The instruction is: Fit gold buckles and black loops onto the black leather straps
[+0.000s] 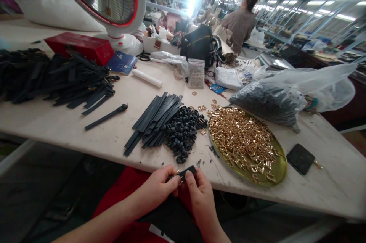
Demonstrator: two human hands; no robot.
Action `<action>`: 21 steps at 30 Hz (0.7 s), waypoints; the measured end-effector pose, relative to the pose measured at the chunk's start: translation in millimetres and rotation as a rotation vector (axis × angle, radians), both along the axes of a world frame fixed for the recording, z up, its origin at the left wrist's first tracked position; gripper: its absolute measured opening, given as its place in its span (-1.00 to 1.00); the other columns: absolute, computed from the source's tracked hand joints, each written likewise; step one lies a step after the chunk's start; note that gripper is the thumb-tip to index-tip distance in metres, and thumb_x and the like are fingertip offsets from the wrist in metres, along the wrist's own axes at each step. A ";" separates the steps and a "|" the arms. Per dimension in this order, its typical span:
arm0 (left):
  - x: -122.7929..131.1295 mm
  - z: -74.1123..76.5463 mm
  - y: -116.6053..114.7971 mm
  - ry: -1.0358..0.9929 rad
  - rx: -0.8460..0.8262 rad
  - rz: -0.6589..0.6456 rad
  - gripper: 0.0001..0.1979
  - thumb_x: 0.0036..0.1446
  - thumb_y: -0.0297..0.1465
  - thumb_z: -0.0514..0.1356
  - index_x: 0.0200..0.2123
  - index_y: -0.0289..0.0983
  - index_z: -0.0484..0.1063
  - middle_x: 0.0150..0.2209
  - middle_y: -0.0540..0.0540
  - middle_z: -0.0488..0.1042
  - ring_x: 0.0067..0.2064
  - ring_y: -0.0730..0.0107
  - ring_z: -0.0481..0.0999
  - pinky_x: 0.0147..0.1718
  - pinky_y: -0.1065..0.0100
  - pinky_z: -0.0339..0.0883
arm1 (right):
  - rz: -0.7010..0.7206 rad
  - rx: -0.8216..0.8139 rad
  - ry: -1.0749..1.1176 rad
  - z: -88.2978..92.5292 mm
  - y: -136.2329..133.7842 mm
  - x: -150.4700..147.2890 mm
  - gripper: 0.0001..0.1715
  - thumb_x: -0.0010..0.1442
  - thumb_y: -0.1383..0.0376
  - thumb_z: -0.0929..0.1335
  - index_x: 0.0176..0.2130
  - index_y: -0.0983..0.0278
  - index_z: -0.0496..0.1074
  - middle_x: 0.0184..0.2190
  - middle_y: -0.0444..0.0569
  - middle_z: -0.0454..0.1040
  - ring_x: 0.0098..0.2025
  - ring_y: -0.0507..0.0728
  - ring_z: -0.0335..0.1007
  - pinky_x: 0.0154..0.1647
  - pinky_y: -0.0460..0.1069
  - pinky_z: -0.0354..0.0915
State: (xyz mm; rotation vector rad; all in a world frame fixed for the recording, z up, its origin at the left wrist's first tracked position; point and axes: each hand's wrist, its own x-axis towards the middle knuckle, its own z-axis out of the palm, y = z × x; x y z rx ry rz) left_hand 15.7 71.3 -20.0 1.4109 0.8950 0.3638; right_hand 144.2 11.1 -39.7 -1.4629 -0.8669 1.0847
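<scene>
Just off the table's front edge, my left hand [162, 184] pinches a small gold buckle [179, 174] on a black strap. My right hand [200, 197] grips the same black strap [188, 171], thumb pressed on top of it. Fingers hide part of the buckle and the strap's lower end. Beyond my hands lie a pile of small black loops [185, 132] and a stack of flat black straps [157, 121]. To the right, a round gold-coloured tray [281, 170] holds a heap of gold buckles [243, 136].
At left lies a large pile of black straps with buckles [54, 79], one single strap [105, 117] apart from it. Behind stand a red box [80, 46] and a fan [114, 2]. A plastic bag [274, 98] of dark pieces and a black square [300, 158] lie right. Another person [240, 25] is farther back.
</scene>
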 end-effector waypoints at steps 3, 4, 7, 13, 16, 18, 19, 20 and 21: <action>0.3 -3.5 -5.6 0.000 0.084 0.065 -0.76 0.11 -0.28 0.00 -0.53 -0.27 0.21 -0.57 0.06 0.29 -0.48 0.46 0.28 -0.45 0.45 0.14 | -0.002 0.110 -0.306 -0.1 -2.5 2.7 -0.78 0.11 0.17 0.32 -0.47 0.25 0.35 -0.49 -0.10 0.34 -0.41 0.06 0.24 -0.36 -0.05 0.17; -0.5 -4.3 -7.4 0.001 0.098 0.075 -0.76 0.12 -0.27 0.00 -0.53 -0.27 0.21 -0.56 0.06 0.29 -0.48 0.46 0.28 -0.44 0.45 0.14 | 0.022 0.085 -0.273 -0.4 -2.9 3.9 -0.80 0.09 0.17 0.33 -0.46 0.25 0.34 -0.49 -0.11 0.34 -0.41 0.06 0.25 -0.37 -0.05 0.18; -3.6 -5.3 -10.7 0.001 0.068 0.051 -0.74 0.13 -0.25 -0.01 -0.51 -0.28 0.25 -0.57 0.06 0.30 -0.49 0.46 0.27 -0.47 0.46 0.13 | 0.113 -0.073 0.052 -0.8 -2.3 6.7 -0.77 0.05 0.16 0.37 -0.39 0.28 0.34 -0.49 -0.12 0.37 -0.45 0.04 0.26 -0.42 -0.07 0.19; -6.7 -5.1 -10.6 0.018 0.051 0.029 -0.75 0.11 -0.26 0.01 -0.50 -0.29 0.30 -0.56 0.05 0.35 -0.48 0.45 0.31 -0.47 0.46 0.13 | 0.147 -0.119 0.369 -1.9 -4.2 2.8 -0.70 0.04 0.14 0.38 -0.30 0.32 0.38 -0.46 -0.09 0.40 -0.47 0.02 0.29 -0.43 -0.09 0.22; -7.6 -5.7 -13.2 0.010 0.045 0.046 -0.75 0.11 -0.26 0.02 -0.49 -0.30 0.29 -0.58 0.06 0.34 -0.50 0.46 0.29 -0.47 0.46 0.13 | 0.079 -0.080 0.265 -4.9 -7.8 1.8 -0.70 0.01 0.14 0.39 -0.33 0.31 0.37 -0.46 -0.10 0.41 -0.44 0.03 0.30 -0.38 -0.08 0.24; -8.0 -6.1 -15.3 -0.011 0.040 0.049 -0.75 0.11 -0.26 0.01 -0.49 -0.30 0.29 -0.57 0.05 0.34 -0.49 0.46 0.29 -0.47 0.46 0.13 | 0.062 -0.072 0.220 -5.7 -9.4 2.2 -0.71 0.03 0.13 0.38 -0.33 0.30 0.36 -0.47 -0.10 0.41 -0.44 0.04 0.30 -0.38 -0.07 0.24; -8.0 -6.3 -16.2 -0.019 0.038 0.051 -0.75 0.11 -0.26 0.00 -0.49 -0.30 0.29 -0.57 0.05 0.34 -0.49 0.46 0.30 -0.46 0.45 0.14 | 0.064 -0.073 0.203 -5.2 -9.8 2.5 -0.71 0.04 0.13 0.37 -0.32 0.30 0.36 -0.46 -0.10 0.41 -0.44 0.04 0.30 -0.39 -0.08 0.24; -7.8 -6.5 -16.9 -0.019 0.036 0.053 -0.75 0.12 -0.26 0.00 -0.49 -0.30 0.28 -0.57 0.05 0.34 -0.49 0.46 0.30 -0.46 0.45 0.14 | 0.070 -0.074 0.176 -4.3 -10.2 2.6 -0.71 0.05 0.13 0.36 -0.32 0.30 0.35 -0.46 -0.10 0.40 -0.44 0.04 0.30 -0.39 -0.08 0.23; -7.4 -6.7 -17.5 -0.011 0.040 0.055 -0.75 0.12 -0.27 -0.01 -0.50 -0.29 0.27 -0.57 0.05 0.33 -0.49 0.46 0.30 -0.47 0.45 0.14 | 0.077 -0.071 0.130 -2.9 -10.4 2.4 -0.73 0.06 0.13 0.35 -0.33 0.30 0.35 -0.46 -0.11 0.40 -0.43 0.05 0.29 -0.40 -0.08 0.23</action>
